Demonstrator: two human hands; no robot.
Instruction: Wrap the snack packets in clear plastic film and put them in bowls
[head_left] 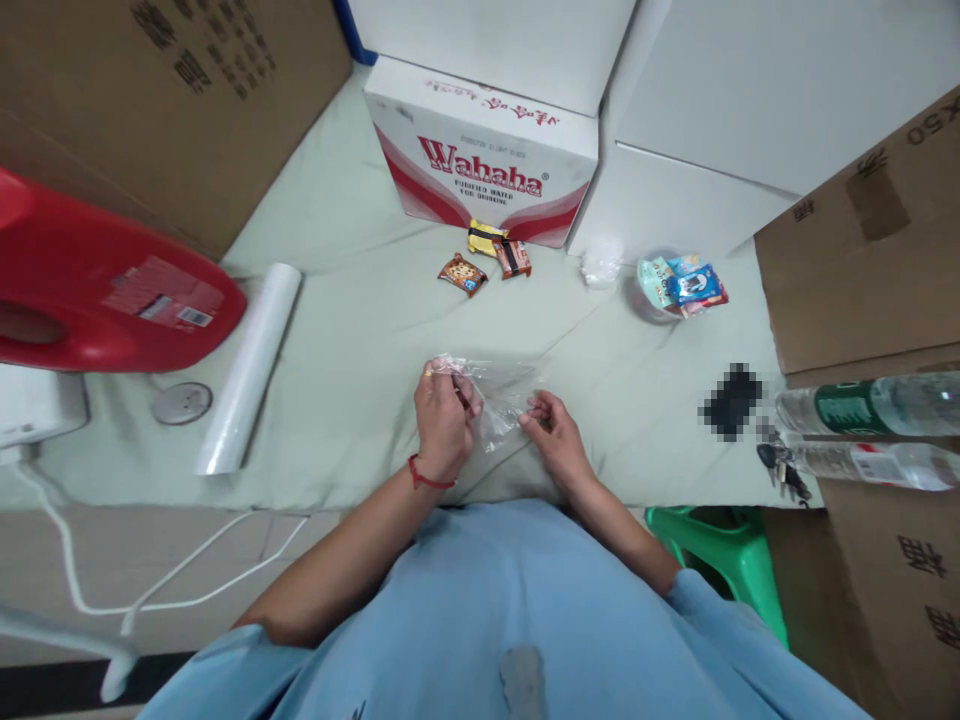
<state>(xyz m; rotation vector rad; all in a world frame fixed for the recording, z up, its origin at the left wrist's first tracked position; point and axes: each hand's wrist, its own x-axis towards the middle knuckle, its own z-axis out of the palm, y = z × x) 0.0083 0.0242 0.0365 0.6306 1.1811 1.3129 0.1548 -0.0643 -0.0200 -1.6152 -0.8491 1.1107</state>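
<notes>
Between my hands, just above the cloth, stretches a clear plastic bag [501, 400]. My left hand [444, 415], with a red cord bracelet at the wrist, is closed on the bag's left side; something small and dark shows between its fingers, too hidden to name. On the right side, my right hand [553, 430] pinches the bag's edge between thumb and fingers. Beyond my hands lie three small wrapped snacks: a brown packet [463, 274], a yellow packet [486, 238] and a reddish-brown packet [514, 258].
Behind the snacks stands a Wahaha water carton [487, 165]. To its right are crumpled clear plastic [600, 265] and a bowl [654, 300] of packets. A white roll [251, 370] and red jug [112, 280] sit left; bottles [870, 408] and keys [784, 475] lie right.
</notes>
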